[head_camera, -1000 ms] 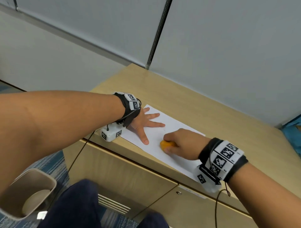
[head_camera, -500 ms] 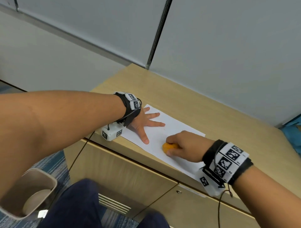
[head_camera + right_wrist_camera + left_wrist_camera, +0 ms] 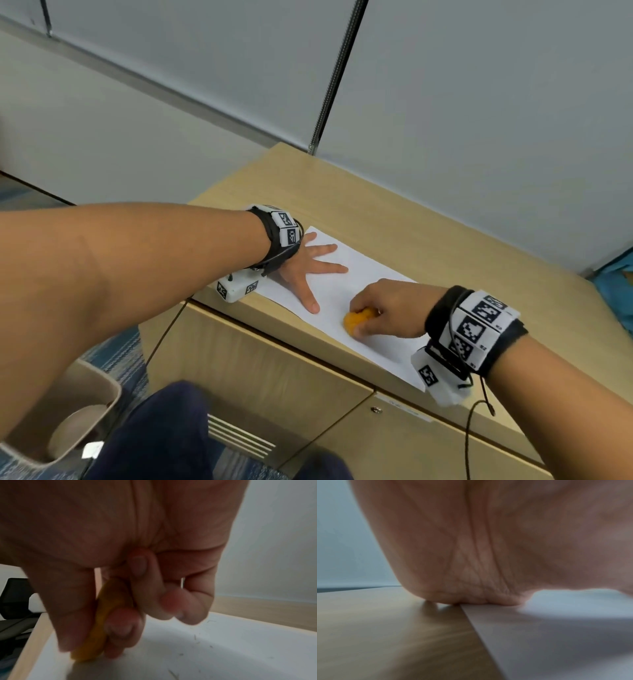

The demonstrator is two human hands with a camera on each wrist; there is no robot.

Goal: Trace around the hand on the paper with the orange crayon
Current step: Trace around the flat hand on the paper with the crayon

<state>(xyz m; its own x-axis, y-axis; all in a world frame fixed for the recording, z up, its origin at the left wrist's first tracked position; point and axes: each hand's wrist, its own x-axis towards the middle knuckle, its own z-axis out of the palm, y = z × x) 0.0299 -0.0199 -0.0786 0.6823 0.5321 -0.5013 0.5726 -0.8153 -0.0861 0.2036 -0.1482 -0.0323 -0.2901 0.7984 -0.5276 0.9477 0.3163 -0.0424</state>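
A white sheet of paper (image 3: 363,274) lies on the wooden cabinet top. My left hand (image 3: 305,267) lies flat on its left end, fingers spread and palm down; in the left wrist view the heel of that hand (image 3: 471,561) presses the paper's edge (image 3: 539,635). My right hand (image 3: 383,308) grips a chunky orange crayon (image 3: 358,320) between thumb and curled fingers, its lower end on the paper a short way right of the left thumb tip. In the right wrist view the crayon (image 3: 102,622) touches the paper (image 3: 205,649), which bears a few faint marks.
The cabinet top (image 3: 428,233) ends at a front edge just below the paper, with closed doors (image 3: 260,370) beneath. A grey partition wall (image 3: 479,102) stands behind. A beige bin (image 3: 58,428) sits on the floor at lower left. Something blue (image 3: 616,291) lies at the right edge.
My right hand with the crayon has slid slightly right and toward the front edge, away from the left thumb. The left hand has stayed flat in place.
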